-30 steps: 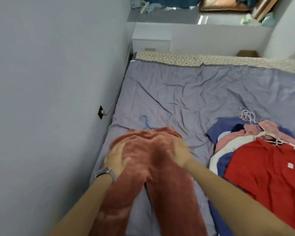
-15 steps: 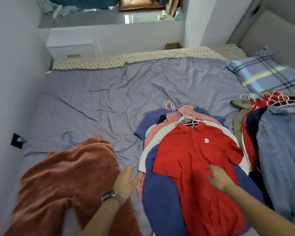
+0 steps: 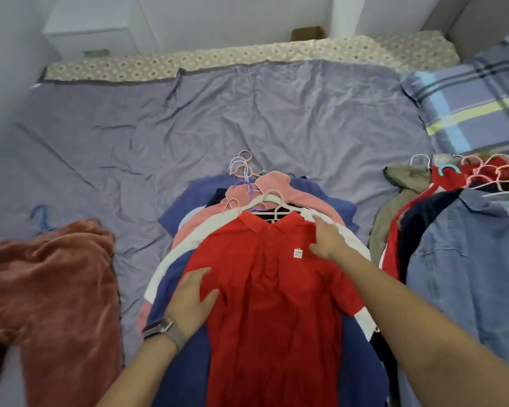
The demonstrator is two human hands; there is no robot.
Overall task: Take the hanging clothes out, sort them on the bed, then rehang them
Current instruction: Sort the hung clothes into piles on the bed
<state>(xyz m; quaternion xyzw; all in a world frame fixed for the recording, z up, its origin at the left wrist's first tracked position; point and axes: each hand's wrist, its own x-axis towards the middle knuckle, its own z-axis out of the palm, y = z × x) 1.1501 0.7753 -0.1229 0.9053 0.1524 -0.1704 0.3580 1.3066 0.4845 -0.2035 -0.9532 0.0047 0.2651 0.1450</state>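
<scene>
- red polo shirt [image 3: 271, 289] lies on top of the middle pile of hangered clothes on the bed [image 3: 247, 113].
- left hand [image 3: 193, 298] rests flat on the shirt's left edge, fingers spread apart and straight.
- right hand [image 3: 328, 240] touches the shirt near its right shoulder, fingers loosely extended.
- rust trousers [image 3: 47, 292] lie to the left; a denim shirt [image 3: 467, 259] tops the right pile.

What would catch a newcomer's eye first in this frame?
The bright red polo shirt tops the middle pile of hangered clothes on the bed, with the left hand and right hand resting flat on it. A rust-coloured fleece garment lies at left, a denim shirt on the right pile.
</scene>
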